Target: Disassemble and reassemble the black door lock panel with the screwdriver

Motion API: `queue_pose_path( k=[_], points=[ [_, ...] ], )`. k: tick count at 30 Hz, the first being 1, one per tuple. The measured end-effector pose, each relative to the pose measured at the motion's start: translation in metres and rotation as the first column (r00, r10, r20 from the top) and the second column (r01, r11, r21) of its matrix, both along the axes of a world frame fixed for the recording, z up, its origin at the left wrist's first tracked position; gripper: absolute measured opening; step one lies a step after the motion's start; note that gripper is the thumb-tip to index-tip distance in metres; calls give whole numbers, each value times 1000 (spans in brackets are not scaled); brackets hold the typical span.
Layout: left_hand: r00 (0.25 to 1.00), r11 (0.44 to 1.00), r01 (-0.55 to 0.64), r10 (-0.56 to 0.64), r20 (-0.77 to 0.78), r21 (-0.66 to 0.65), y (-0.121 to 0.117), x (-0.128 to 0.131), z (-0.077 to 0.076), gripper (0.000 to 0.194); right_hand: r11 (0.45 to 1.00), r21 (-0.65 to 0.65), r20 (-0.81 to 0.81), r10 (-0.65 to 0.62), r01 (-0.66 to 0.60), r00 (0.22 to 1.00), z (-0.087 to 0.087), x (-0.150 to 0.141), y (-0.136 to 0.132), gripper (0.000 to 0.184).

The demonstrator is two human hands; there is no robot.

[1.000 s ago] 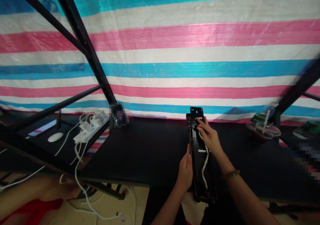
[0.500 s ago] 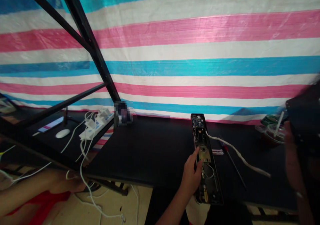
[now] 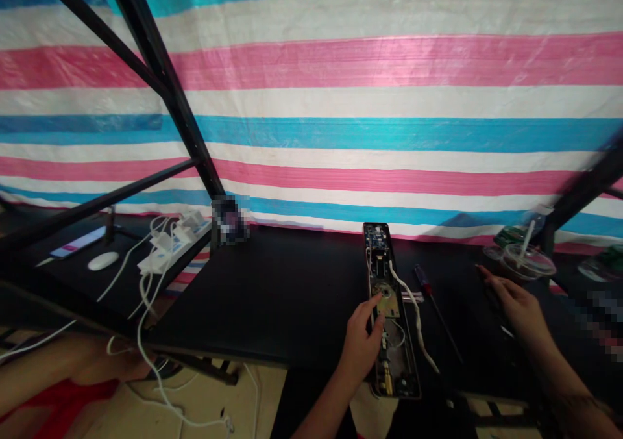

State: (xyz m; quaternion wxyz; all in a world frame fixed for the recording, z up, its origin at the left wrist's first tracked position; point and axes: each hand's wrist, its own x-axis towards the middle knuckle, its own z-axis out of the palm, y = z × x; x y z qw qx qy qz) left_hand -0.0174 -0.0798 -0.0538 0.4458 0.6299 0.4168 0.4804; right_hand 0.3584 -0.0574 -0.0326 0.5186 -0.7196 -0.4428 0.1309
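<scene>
A long, narrow black electronic housing [image 3: 409,335] lies with its inside exposed, showing a circuit board, a brass-coloured plate and a brass fitting. My left hand [image 3: 361,338] grips its left side, with the index fingertip on the plate and the thumb apart, lower down. A white cable [image 3: 418,325] trails from the housing over the black table. Between my hands lies a screwdriver [image 3: 426,286] with a dark red-and-blue handle. At the right, my right hand [image 3: 520,309] is closed on a dark panel [image 3: 499,319], low over the table; its outline blends into the black surface.
A lidded plastic cup with a straw [image 3: 528,260] stands beyond my right hand. To the left are a power strip [image 3: 170,247] with white plugs, a white mouse [image 3: 103,261] and a phone [image 3: 78,241]. Black metal frame bars [image 3: 170,88] cross the left side. Another person's leg [image 3: 73,367] shows below.
My right hand has brought the dark panel down and left from the right edge of view. The white cable's free end has swung closer to the housing. My left hand stays on the housing.
</scene>
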Motion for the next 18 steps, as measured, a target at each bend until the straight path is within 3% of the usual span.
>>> queue_pose_path(
  k=[5,10,14,18],
  points=[
    [1000,1000,0,0,-12,-9,0,-1,2,42,989,-65,64,134,-130,989,-25,13,55,33],
    [996,997,-73,72,-51,-14,0,3,3,45,961,-85,154,273,-262,950,-35,10,79,23],
    [984,988,-154,154,-89,5,9,5,6,42,950,-101,185,311,-296,932,-29,0,84,18],
    [963,979,-170,189,-193,110,29,5,12,30,954,-83,253,300,-289,920,-2,-16,73,20]
  ],
)
